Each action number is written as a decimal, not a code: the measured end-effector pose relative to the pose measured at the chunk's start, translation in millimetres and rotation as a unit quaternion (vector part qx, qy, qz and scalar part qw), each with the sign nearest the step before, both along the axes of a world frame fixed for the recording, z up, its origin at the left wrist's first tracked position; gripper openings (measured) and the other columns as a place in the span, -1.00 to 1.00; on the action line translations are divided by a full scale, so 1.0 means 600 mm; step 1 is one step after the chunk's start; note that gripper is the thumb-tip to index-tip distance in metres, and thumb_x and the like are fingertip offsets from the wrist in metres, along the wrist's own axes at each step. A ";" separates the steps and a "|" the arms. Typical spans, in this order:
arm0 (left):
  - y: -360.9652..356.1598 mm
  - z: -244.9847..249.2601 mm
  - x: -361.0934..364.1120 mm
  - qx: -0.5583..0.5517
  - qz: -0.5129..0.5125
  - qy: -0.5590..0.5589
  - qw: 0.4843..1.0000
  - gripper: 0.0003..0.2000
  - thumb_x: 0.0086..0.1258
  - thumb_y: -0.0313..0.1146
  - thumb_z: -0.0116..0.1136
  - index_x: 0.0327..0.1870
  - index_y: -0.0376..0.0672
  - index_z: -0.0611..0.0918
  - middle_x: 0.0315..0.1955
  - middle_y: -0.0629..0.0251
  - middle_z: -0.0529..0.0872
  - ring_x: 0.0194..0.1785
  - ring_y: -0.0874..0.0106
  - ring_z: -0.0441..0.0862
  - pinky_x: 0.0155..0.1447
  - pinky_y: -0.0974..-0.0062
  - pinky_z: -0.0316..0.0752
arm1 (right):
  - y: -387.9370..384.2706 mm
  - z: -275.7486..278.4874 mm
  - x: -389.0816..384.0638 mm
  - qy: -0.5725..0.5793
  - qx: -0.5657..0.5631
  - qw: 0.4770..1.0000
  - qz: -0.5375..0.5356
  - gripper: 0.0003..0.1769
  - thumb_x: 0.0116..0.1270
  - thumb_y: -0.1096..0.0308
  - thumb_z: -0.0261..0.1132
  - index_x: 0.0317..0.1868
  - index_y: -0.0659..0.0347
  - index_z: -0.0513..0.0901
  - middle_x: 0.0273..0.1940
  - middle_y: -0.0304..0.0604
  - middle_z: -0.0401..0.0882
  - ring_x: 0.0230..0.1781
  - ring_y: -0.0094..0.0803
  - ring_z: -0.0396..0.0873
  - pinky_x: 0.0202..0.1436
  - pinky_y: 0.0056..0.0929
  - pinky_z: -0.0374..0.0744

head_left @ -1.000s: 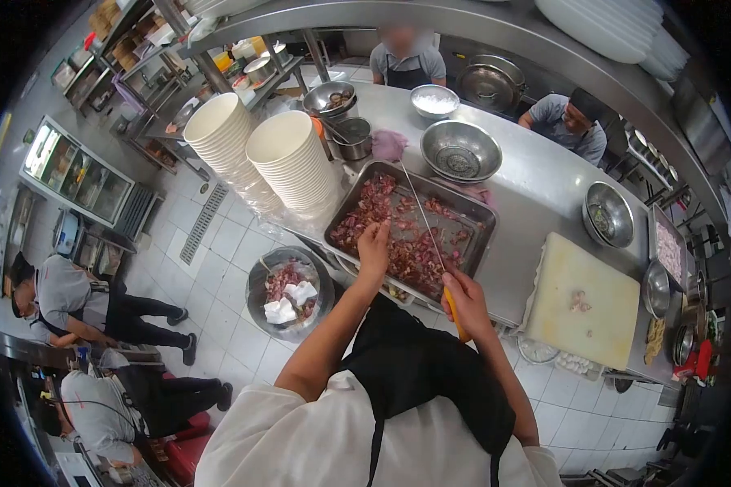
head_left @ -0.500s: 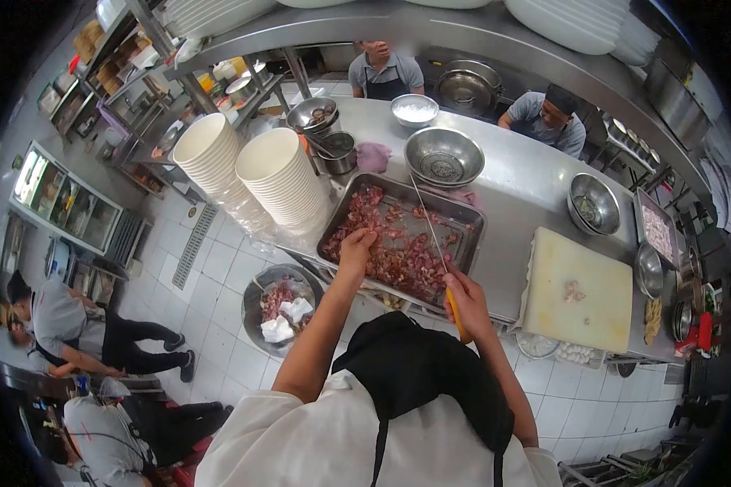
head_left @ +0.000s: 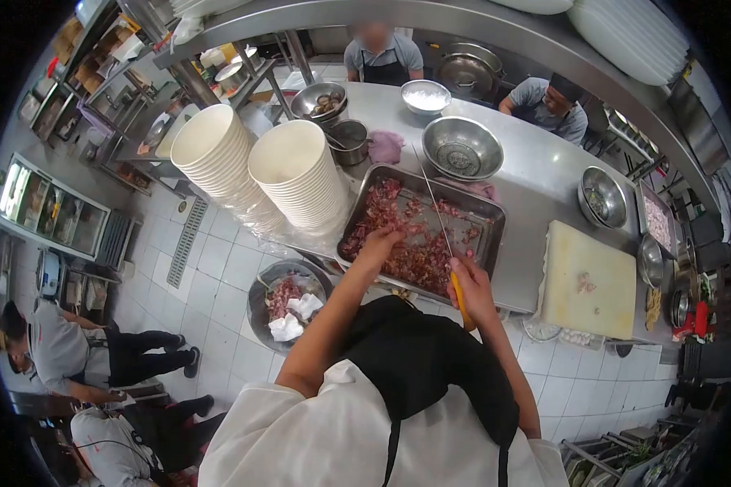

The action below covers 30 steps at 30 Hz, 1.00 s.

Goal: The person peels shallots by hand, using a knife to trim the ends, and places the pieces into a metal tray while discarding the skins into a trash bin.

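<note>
A metal tray (head_left: 489,213) of chopped reddish raw meat (head_left: 418,261) lies in front of me on the steel counter. My left hand (head_left: 384,242) reaches over its left part, down at the meat, with fingers bent together. What lies between its fingertips I cannot make out. Closed around a yellow handle, my right hand (head_left: 471,284) holds a long thin-bladed knife (head_left: 440,213) at the tray's near right corner. The blade slants across the tray, pointing away from me. Just beyond the tray sits a steel bowl (head_left: 463,148) with a perforated-looking bottom.
Stacks of white tubs (head_left: 296,174) stand left of the tray. A bin (head_left: 256,312) with meat scraps and white paper is below left. To the right lies a cutting board (head_left: 589,280) with small meat bits. Co-workers (head_left: 384,61) stand across the counter; a shelf (head_left: 430,18) hangs overhead.
The view has shifted, so the counter appears farther right. My left hand has moved slightly right over the meat. My right hand still holds the knife.
</note>
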<state>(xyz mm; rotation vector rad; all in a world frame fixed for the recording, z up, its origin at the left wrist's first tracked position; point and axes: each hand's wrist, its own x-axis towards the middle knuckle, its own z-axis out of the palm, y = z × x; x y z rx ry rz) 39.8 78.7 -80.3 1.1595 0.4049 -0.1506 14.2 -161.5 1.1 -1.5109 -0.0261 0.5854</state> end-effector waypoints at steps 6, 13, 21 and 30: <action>0.025 0.064 -0.022 -0.077 -0.025 -0.059 0.995 -0.78 0.45 -0.54 0.15 0.07 -0.20 0.57 -0.10 0.34 0.69 -0.04 0.45 0.66 0.09 0.48 0.56 | 0.026 0.002 -0.012 0.016 0.013 1.000 0.007 -0.41 0.55 0.03 0.12 0.43 0.22 0.40 -0.61 -0.27 0.40 -0.72 -0.56 0.33 -0.67 -0.53 0.31; 0.028 0.084 -0.041 -0.107 -0.029 -0.073 0.991 -0.75 0.39 -0.54 0.26 0.06 -0.20 0.59 -0.06 0.32 0.72 -0.06 0.51 0.67 0.03 0.55 0.57 | 0.068 0.012 -0.029 -0.008 0.015 0.999 0.052 -0.55 0.58 0.06 0.07 0.20 0.25 0.50 -0.65 -0.25 0.38 -0.73 -0.54 0.33 -0.65 -0.54 0.32; -0.006 0.107 -0.048 -0.061 -0.014 -0.119 0.991 -0.75 0.36 -0.59 0.26 0.05 -0.29 0.65 -0.06 0.30 0.73 -0.04 0.57 0.66 0.06 0.56 0.59 | 0.065 0.034 0.000 -0.008 0.041 0.996 0.073 -0.39 0.57 0.04 0.09 0.46 0.21 0.35 -0.60 -0.28 0.39 -0.68 -0.56 0.34 -0.62 -0.54 0.34; -0.033 0.110 -0.051 0.093 0.014 -0.162 0.982 -0.72 0.29 -0.63 0.23 0.03 -0.32 0.66 -0.19 0.33 0.76 -0.15 0.60 0.66 -0.06 0.64 0.54 | 0.055 0.023 0.013 0.025 0.041 0.997 0.063 -0.58 0.58 -0.03 0.04 -0.05 0.21 0.51 -0.63 -0.26 0.40 -0.73 -0.55 0.34 -0.65 -0.54 0.32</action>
